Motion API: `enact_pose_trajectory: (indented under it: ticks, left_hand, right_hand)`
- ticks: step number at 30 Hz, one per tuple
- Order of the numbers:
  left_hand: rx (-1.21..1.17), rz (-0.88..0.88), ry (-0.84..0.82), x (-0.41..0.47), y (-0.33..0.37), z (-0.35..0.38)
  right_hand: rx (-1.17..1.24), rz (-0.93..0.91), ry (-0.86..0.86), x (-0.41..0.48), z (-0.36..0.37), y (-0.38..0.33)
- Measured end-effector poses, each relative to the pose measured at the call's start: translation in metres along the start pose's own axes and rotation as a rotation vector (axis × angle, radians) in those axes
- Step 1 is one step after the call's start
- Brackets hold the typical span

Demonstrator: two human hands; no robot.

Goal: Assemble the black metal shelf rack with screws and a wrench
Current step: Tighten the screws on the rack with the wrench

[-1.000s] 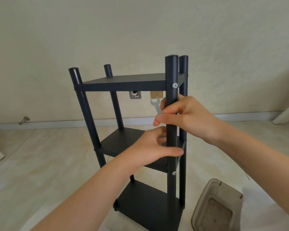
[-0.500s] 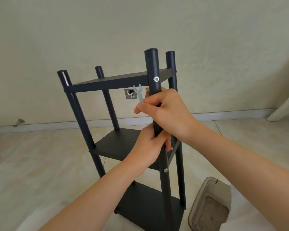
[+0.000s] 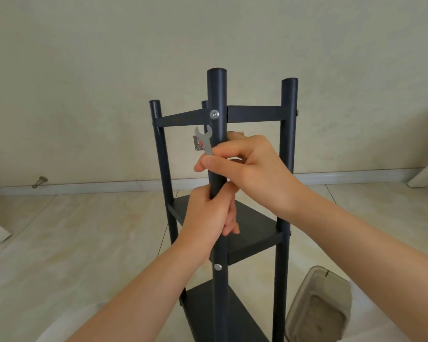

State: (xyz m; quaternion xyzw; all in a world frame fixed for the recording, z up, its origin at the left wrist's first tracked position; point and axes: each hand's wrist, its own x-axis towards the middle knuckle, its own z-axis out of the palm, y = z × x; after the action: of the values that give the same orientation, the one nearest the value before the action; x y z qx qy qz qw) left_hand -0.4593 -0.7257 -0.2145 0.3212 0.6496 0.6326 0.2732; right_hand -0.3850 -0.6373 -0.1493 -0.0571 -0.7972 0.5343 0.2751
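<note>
Far left, at the foot of the wall: a small metal door stop stuck out from the skirting, above the tiled floor.

The black metal shelf rack stood upright on the floor at centre, with three shelves fitted. The near post was closest to the camera. An upper screw sat in it at top-shelf level, and a lower screw at the middle shelf.

The left hand gripped the near post between the two screws, its fingers curled fully round the tube.

The wrench was small, flat and silver. It was held upright with its open end up, just below and left of the upper screw and apart from it.

The right hand sat just above the left, at the same post. Thumb and forefinger were pinched shut on the wrench's lower end, and the remaining fingers curled in beside the tube. Whether they pressed on the tube could not be told.

Near right, on the floor just beside the rack: a translucent brown plastic container, lying tilted. A pale mass showed dimly through its wall, but what it was could not be told.
</note>
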Motion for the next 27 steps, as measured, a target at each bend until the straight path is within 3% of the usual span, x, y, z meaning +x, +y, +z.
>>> enact_pose_trajectory:
  ticks: [9, 18, 24, 27]
  left_hand:
    - [0.073, 0.187, 0.096, 0.002, 0.003, -0.003]
    - [-0.004, 0.12, 0.056, 0.006, 0.006, -0.001]
    - [-0.084, 0.051, 0.069, 0.008, 0.006, 0.001]
    - [-0.099, 0.018, 0.068, 0.008, 0.005, 0.002]
  right_hand:
    - [0.038, -0.03, 0.066, -0.001, -0.007, 0.008]
    - [0.092, -0.02, 0.109, -0.011, -0.031, 0.009]
    - [-0.085, 0.078, 0.265, -0.015, -0.036, 0.014]
    - [-0.174, 0.136, 0.266, -0.015, -0.034, 0.015]
